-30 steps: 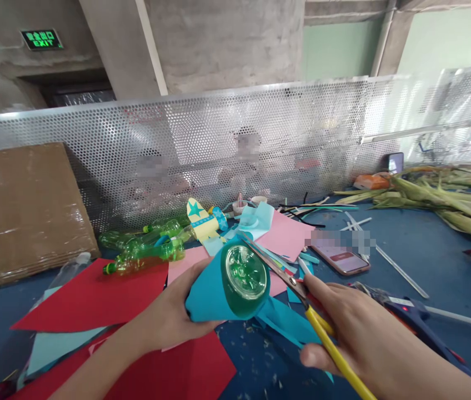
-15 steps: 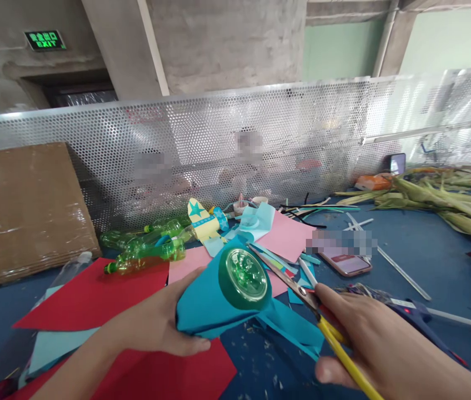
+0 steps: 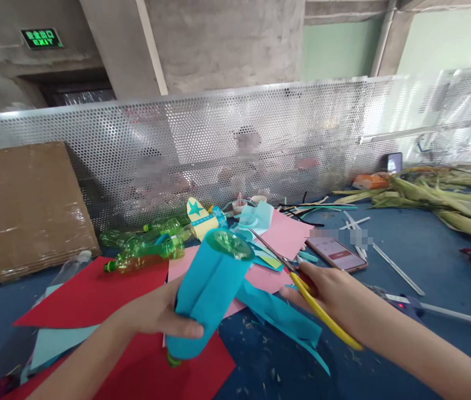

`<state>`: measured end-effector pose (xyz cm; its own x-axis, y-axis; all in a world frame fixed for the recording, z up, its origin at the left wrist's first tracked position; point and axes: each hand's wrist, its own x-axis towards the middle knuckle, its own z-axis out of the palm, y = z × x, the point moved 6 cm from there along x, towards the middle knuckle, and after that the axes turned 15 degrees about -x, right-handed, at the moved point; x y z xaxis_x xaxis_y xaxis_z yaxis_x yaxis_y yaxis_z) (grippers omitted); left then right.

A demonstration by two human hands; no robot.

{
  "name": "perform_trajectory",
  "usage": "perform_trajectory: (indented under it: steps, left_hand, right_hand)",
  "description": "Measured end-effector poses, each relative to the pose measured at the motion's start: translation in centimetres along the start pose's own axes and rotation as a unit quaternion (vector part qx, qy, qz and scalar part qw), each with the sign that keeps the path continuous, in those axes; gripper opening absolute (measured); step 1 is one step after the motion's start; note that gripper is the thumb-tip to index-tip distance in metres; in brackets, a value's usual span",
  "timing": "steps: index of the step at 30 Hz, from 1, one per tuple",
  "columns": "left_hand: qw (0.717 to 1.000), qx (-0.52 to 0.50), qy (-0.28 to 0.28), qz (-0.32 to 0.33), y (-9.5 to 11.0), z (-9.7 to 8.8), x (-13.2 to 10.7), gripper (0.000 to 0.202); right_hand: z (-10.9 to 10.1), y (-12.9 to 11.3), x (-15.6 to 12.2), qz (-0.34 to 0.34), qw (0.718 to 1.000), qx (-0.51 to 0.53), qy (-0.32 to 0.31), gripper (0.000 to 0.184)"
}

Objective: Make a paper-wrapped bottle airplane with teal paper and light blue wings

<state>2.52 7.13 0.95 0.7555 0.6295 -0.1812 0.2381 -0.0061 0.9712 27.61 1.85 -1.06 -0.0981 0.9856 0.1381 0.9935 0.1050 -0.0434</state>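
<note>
My left hand [image 3: 164, 314] is closed around a green plastic bottle [image 3: 229, 244] wrapped in blue paper [image 3: 214, 289]. The bottle leans with its base up and to the right; its green cap end shows below. A loose strip of blue paper [image 3: 281, 314] hangs off the wrap's right side and curls down toward the table. In my right hand [image 3: 322, 286] is a pair of scissors [image 3: 314, 305] with yellow handles. Their blades point up and left, just right of the bottle's base, and look apart from the paper.
Red sheets [image 3: 94, 294] and pink paper [image 3: 287, 233] lie on the blue table. Green bottles [image 3: 148, 255] and a decorated yellow paper piece [image 3: 200, 219] stand behind. To the right are a phone [image 3: 337, 253], glue sticks [image 3: 397, 269], a glue gun [image 3: 404, 303] and corn husks [image 3: 439, 197].
My left hand has tipped the bottle more upright, so its wrapped side shows instead of its base. The scissors have turned and moved slightly up and left with my right hand.
</note>
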Motion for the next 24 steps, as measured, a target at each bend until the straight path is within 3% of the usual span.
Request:
perform_trajectory:
  steps: [1,4,9,12,14,16,18,21,24]
  left_hand:
    - [0.999,-0.033,0.002,-0.013,-0.5,-0.2,0.3,0.053]
    - [0.987,-0.133,0.075,-0.044,-1.8,-1.1,1.1,0.074]
    - [0.957,-0.227,0.165,-0.07,-2.6,-1.2,1.6,0.085]
    - [0.956,-0.24,0.147,-0.081,-2.4,-0.4,1.7,0.08]
    - [0.96,-0.239,0.114,-0.087,-2.2,0.4,1.7,0.077]
    - [0.967,-0.225,0.065,-0.097,-2.0,1.4,1.8,0.074]
    - [0.973,-0.202,0.019,-0.114,-2.0,2.2,1.6,0.075]
    - [0.977,-0.152,-0.006,-0.147,-2.3,2.6,1.3,0.081]
    - [0.988,-0.083,-0.004,-0.128,-2.4,1.8,1.2,0.083]
  right_hand:
    - [0.5,0.2,0.9,0.017,0.999,-0.029,-0.003,0.042]
    - [2.0,-0.2,3.2,0.03,0.996,-0.078,-0.011,0.028]
    - [3.0,-1.9,4.7,0.0,0.998,-0.07,-0.01,0.019]
    - [1.5,-2.6,4.7,0.0,0.999,-0.049,0.023,0.026]
    - [0.0,-3.3,4.7,-0.01,0.995,0.062,0.073,0.04]
    - [-1.0,-4.1,4.7,-0.043,0.964,0.242,0.103,0.059]
    - [-1.1,-4.9,4.6,-0.079,0.918,0.377,0.096,0.068]
    - [-0.8,-5.6,4.0,-0.106,0.917,0.367,0.116,0.067]
    - [-1.2,-6.1,2.5,-0.156,0.938,0.247,0.188,0.067]
